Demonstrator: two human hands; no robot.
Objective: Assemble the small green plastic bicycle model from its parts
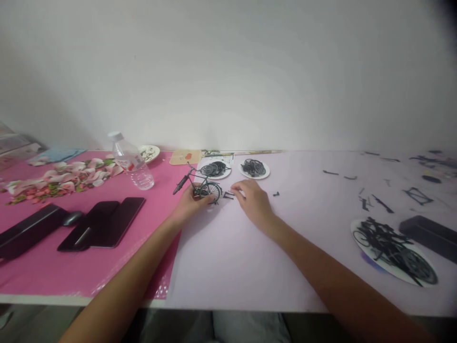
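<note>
My left hand (189, 204) grips a small dark model bicycle (207, 186) by its rear wheel, the frame tilted with the handlebar end up to the left. Close to its right, my right hand (253, 197) has thumb and forefinger pinched together; whatever lies between the fingertips is too small to make out. A small dark forked part (227, 195) lies between the two hands. Just right of my right hand rests another tiny black piece (276, 194). Behind the hands are two white plates, one holding black wheels (215, 168), the other a tangle of thin black parts (254, 167).
On the left, a pink surface (139, 257) holds a plastic bottle (133, 164), artificial flowers (67, 176) and dark phones (117, 224). Far right, a plate of model bicycles (392, 247) sits beside a black case (430, 236) and scattered black pieces (382, 204). A wall stands behind.
</note>
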